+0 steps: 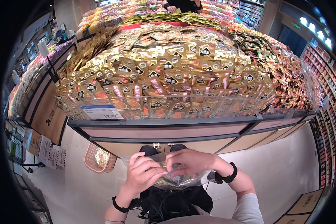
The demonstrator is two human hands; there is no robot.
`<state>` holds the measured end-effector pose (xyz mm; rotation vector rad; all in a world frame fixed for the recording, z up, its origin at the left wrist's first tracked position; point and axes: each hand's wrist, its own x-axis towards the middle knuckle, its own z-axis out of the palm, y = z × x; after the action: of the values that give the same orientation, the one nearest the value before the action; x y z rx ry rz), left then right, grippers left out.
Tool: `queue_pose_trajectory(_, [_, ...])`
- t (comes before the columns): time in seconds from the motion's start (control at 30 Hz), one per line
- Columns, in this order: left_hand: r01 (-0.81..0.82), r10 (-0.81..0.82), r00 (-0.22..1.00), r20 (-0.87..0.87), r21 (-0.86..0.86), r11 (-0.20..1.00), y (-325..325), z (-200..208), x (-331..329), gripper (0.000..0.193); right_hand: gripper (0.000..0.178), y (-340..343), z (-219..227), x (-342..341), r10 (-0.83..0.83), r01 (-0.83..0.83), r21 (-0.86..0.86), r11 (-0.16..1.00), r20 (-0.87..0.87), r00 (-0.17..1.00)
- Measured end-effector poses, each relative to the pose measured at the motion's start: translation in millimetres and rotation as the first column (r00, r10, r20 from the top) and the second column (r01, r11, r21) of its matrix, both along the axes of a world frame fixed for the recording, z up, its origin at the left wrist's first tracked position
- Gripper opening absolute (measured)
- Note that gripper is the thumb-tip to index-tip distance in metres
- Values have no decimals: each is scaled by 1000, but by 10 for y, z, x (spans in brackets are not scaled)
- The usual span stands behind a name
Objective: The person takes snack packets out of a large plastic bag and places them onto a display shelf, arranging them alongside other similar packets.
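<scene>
Under the two-handed grip (145, 173), clear bag (180, 181) crosswise

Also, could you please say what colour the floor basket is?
The basket is salmon pink, shown in the head view.

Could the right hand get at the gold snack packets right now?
Probably yes: the right hand is busy at a clear plastic bag, but the gold snack packets heap uncovered above the clear front panel.
</scene>
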<state>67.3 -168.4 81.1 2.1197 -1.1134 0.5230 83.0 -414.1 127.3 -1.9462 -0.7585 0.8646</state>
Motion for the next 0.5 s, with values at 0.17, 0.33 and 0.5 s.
queue_pose_trajectory(0.17, [-23,22,1000,-11,-35,999,15,-30,47,16,21,5,-196,75,17,-65,119,991,368,930])
queue_pose_trajectory(0.33, [-72,71,997,-23,-58,996,-10,-45,33,16,19,3,-230,87,-51,-3,132,991,403,914])
queue_pose_trajectory(0.5, [-29,20,998,-66,-139,990,10,-80,131,14,20,-20,-200,110,-67,3,165,986,385,921])
